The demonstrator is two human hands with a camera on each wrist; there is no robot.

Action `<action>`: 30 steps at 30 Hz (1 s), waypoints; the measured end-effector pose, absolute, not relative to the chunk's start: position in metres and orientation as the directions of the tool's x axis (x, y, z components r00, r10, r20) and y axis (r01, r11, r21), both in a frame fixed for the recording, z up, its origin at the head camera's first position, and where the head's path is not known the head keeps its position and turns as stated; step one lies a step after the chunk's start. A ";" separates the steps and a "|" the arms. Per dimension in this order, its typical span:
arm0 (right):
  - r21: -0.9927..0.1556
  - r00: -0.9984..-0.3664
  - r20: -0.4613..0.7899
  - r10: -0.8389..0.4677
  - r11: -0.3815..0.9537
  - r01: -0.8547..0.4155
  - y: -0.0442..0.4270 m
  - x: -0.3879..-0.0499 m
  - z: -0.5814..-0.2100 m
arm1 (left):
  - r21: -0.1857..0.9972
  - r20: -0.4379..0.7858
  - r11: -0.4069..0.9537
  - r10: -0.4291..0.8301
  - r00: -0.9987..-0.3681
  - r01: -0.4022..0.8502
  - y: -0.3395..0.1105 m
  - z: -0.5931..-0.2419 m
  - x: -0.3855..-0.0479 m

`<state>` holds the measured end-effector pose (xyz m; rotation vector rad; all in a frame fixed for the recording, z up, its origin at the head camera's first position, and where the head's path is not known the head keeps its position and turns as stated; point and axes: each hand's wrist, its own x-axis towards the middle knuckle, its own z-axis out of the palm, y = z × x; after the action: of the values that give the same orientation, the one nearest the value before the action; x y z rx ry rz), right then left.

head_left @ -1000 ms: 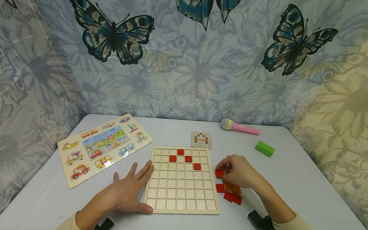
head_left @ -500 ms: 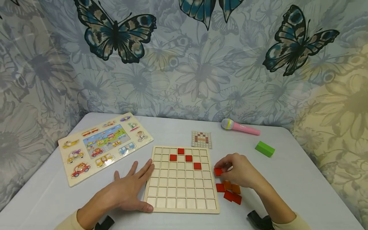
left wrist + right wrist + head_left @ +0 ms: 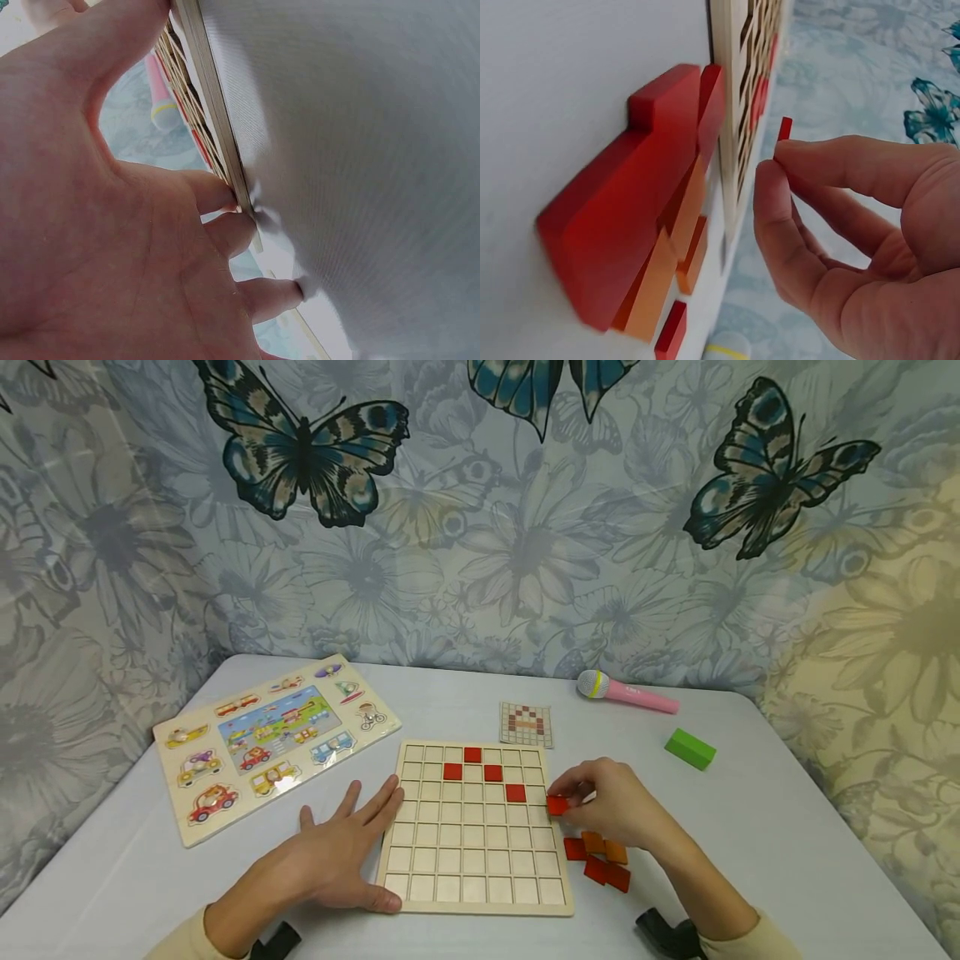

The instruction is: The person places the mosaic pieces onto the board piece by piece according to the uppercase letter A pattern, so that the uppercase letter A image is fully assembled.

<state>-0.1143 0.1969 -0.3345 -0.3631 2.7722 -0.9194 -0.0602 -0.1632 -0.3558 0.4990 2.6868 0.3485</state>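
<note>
A wooden grid board lies in the middle, with red tiles in several cells near its top. My left hand, fingers spread, rests along the board's left edge; in the left wrist view the fingertips of the left hand touch the board's side. At the right edge my right hand pinches a red tile, also seen as a thin red piece between thumb and finger of the right hand. Loose red tiles and orange tiles lie below that hand.
A small pattern card lies behind the board. To the left is a picture puzzle board with vehicles. A pink toy microphone and a green block are at the back right. A butterfly-patterned cloth hangs behind the table.
My right hand has moved left with the red tile, from beside the board to its right edge. My left hand has stayed at the left edge.
</note>
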 end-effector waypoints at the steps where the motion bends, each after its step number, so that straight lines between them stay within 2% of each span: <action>1: -0.613 -0.949 -0.109 -0.294 0.772 -0.169 0.195 -0.115 -0.334 | 0.304 -0.326 0.907 0.385 -0.863 0.290 -0.163 -0.356 -0.060; 20: -0.694 -0.907 -0.037 -0.419 0.664 -0.279 0.151 -0.126 -0.336 | 0.310 -0.340 0.911 0.373 -0.863 0.271 -0.163 -0.355 -0.061; 30: -0.728 -0.899 -0.065 -0.432 0.637 -0.254 0.121 -0.136 -0.337 | 0.305 -0.332 0.910 0.377 -0.865 0.280 -0.163 -0.355 -0.060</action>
<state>-0.1361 0.1213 -0.3368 -0.5596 2.6252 -1.1145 -0.0605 -0.1626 -0.3546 0.4802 2.6833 0.3486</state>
